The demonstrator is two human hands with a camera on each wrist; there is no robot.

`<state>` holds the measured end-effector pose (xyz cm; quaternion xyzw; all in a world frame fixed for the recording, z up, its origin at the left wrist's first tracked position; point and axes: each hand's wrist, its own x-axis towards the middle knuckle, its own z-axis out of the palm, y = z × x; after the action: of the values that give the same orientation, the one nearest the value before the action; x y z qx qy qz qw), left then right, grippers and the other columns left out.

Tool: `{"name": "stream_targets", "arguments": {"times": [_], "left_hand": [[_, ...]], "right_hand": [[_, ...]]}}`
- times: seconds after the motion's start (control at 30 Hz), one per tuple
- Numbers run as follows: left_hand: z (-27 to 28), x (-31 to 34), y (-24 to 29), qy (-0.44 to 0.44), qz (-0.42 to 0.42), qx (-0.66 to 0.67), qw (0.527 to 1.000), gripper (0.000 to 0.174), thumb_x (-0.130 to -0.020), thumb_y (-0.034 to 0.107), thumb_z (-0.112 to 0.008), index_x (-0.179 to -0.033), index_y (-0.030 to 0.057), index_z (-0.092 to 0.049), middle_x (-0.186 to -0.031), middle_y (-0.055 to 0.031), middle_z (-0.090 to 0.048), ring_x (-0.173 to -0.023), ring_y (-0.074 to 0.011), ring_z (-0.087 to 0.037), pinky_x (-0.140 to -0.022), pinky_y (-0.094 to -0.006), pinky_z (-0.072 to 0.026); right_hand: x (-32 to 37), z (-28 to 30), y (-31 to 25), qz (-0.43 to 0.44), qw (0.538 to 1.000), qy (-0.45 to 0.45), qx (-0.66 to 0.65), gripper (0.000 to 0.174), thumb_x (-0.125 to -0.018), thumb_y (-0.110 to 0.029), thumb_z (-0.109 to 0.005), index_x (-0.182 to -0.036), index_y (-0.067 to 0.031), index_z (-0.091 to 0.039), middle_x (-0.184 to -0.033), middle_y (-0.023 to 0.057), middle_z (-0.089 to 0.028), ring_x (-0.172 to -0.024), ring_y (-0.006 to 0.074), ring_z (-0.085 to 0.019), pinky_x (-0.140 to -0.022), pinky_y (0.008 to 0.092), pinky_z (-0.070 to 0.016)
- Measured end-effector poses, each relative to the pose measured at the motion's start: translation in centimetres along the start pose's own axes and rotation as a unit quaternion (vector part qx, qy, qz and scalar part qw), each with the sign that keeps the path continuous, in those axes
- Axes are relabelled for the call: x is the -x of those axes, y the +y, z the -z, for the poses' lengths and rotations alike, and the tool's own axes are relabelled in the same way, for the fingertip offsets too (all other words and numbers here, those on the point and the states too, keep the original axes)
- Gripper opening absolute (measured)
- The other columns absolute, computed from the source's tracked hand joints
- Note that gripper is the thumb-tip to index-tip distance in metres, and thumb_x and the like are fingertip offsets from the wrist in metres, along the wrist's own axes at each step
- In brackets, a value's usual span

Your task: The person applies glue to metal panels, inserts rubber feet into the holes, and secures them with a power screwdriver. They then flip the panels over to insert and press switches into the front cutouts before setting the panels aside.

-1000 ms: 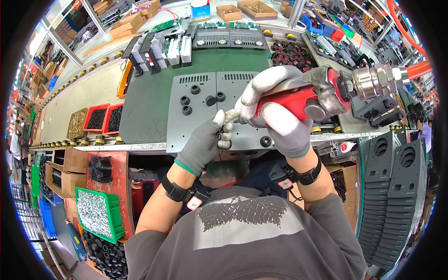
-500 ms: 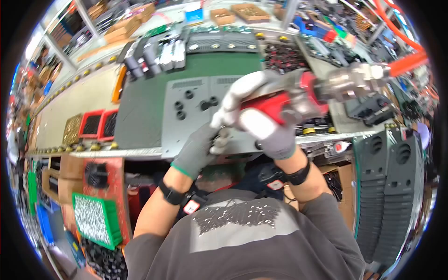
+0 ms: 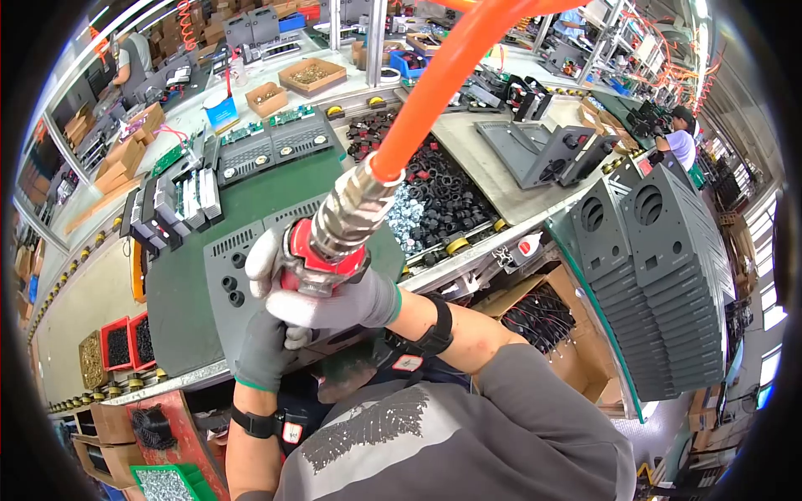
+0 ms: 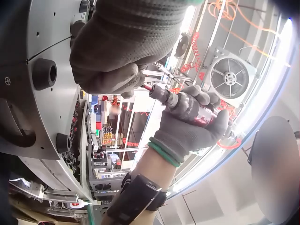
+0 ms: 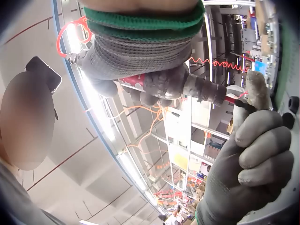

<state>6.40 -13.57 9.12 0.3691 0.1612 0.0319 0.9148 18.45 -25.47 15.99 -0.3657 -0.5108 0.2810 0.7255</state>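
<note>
My gloved right hand (image 3: 334, 301) grips a red pneumatic screwdriver (image 3: 305, 259) with an orange air hose. My gloved left hand (image 3: 269, 346) is just beside it, over the near edge of a grey metal panel (image 3: 225, 321). In the right wrist view, the left thumb and forefinger pinch a small dark piece (image 5: 244, 105) at the tip of the screwdriver's red bit; its kind is unclear. Black rubber feet (image 3: 230, 284) sit on the panel left of the hands. The left wrist view shows another black foot (image 4: 44, 74) on the panel face.
A bin of black parts (image 3: 451, 196) lies right of the work mat (image 3: 171, 288). Stacked grey panels (image 3: 660, 284) stand at the right, beside a carton of cables (image 3: 543, 321). Red trays (image 3: 119, 342) are at the left. The orange hose (image 3: 451, 75) crosses the head view.
The head view has turned toward the right. The screwdriver has swung so its hose end points up and nearer the camera. Both hands stay close together at its tip.
</note>
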Motion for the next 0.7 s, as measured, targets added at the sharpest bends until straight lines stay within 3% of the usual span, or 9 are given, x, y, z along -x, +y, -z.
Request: {"name": "stream_targets", "arguments": {"times": [0.1,0.13,0.2,0.27,0.3,0.33,0.37,0.47,0.7], "left_hand": [[-0.6,-0.2,-1.0,0.057,-0.073,-0.069,0.993,0.012,-0.099,0.014,-0.047,-0.091,0.0062,-0.053,-0.069,-0.0007,-0.045,-0.054,-0.0072,-0.039,-0.046,-0.0217,-0.0315],[0.6,-0.6,-1.4,0.007,-0.051,0.013,0.999,0.011,-0.101,0.016,-0.047,-0.097,0.0065,-0.051,-0.071,-0.0006,-0.045,-0.055,-0.0068,-0.039,-0.047,-0.0217,-0.0328],[1.2,-1.0,-1.8,0.036,-0.020,0.090,0.995,0.010,-0.101,0.018,-0.047,-0.102,0.0082,-0.050,-0.071,0.0007,-0.043,-0.055,-0.0056,-0.038,-0.045,-0.0198,-0.0315],[1.6,-1.1,-1.7,-0.010,-0.017,0.063,0.998,0.010,-0.101,0.019,-0.047,-0.106,0.0102,-0.048,-0.070,0.0027,-0.041,-0.054,-0.0049,-0.037,-0.044,-0.0177,-0.0294],[1.3,-1.3,-1.5,0.036,-0.009,0.040,0.999,0.016,-0.103,0.027,-0.047,-0.103,0.0109,-0.049,-0.070,0.0037,-0.042,-0.053,-0.0045,-0.035,-0.042,-0.0169,-0.0265],[1.7,-1.4,-1.5,-0.005,-0.010,0.038,0.999,0.026,-0.103,0.038,-0.048,-0.100,0.0115,-0.050,-0.069,0.0043,-0.042,-0.052,-0.0040,-0.035,-0.041,-0.0172,-0.0262],[2.4,-1.8,-1.9,-0.013,0.024,0.052,0.998,0.034,-0.100,0.046,-0.050,-0.097,0.0119,-0.051,-0.068,0.0048,-0.043,-0.051,-0.0035,-0.035,-0.040,-0.0172,-0.0253],[1.6,-2.1,-1.5,0.009,0.046,0.068,0.997,0.037,-0.099,0.048,-0.051,-0.095,0.0120,-0.052,-0.067,0.0054,-0.046,-0.050,-0.0030,-0.036,-0.040,-0.0171,-0.0257],[1.2,-1.1,-0.6,0.080,0.051,-0.027,0.995,0.037,-0.100,0.048,-0.049,-0.105,0.0121,-0.058,-0.067,0.0058,-0.046,-0.052,-0.0027,-0.036,-0.042,-0.0150,-0.0270]], "right_hand": [[0.0,0.4,0.1,0.021,1.000,-0.002,0.018,0.026,-0.079,0.000,-0.068,-0.103,-0.0049,-0.060,-0.094,0.0026,-0.063,-0.087,0.0105,-0.060,-0.080,0.0287,-0.0505],[0.0,0.4,0.1,0.030,0.999,-0.007,0.021,0.028,-0.080,0.001,-0.068,-0.105,-0.0049,-0.059,-0.095,0.0027,-0.063,-0.088,0.0104,-0.060,-0.080,0.0285,-0.0505],[0.4,0.6,0.5,0.003,0.999,0.002,-0.037,0.028,-0.082,0.003,-0.067,-0.108,-0.0049,-0.058,-0.095,0.0023,-0.062,-0.090,0.0101,-0.060,-0.081,0.0278,-0.0507],[0.6,0.5,0.2,-0.017,0.999,0.001,-0.050,0.028,-0.085,0.001,-0.060,-0.112,-0.0012,-0.053,-0.099,0.0118,-0.062,-0.088,0.0178,-0.063,-0.079,0.0338,-0.0550],[0.1,0.7,0.6,0.031,0.998,-0.016,-0.052,0.027,-0.086,-0.001,-0.060,-0.111,-0.0012,-0.052,-0.098,0.0127,-0.062,-0.086,0.0194,-0.063,-0.078,0.0359,-0.0551],[-0.4,0.9,0.9,0.081,0.995,-0.032,-0.054,0.027,-0.086,-0.003,-0.061,-0.111,-0.0013,-0.052,-0.097,0.0136,-0.061,-0.084,0.0210,-0.063,-0.077,0.0379,-0.0552],[-0.1,0.7,0.8,0.060,0.996,-0.015,-0.061,0.028,-0.085,-0.005,-0.062,-0.110,-0.0014,-0.052,-0.096,0.0139,-0.061,-0.083,0.0221,-0.063,-0.076,0.0391,-0.0550],[0.1,1.3,0.7,0.051,0.994,-0.047,-0.082,0.032,-0.083,0.004,-0.061,-0.113,-0.0036,-0.052,-0.103,0.0118,-0.062,-0.089,0.0169,-0.063,-0.080,0.0327,-0.0542],[-0.2,0.7,0.1,0.036,0.996,-0.029,-0.078,0.029,-0.079,0.012,-0.058,-0.105,-0.0016,-0.056,-0.096,0.0112,-0.062,-0.090,0.0188,-0.063,-0.081,0.0339,-0.0543]]}}
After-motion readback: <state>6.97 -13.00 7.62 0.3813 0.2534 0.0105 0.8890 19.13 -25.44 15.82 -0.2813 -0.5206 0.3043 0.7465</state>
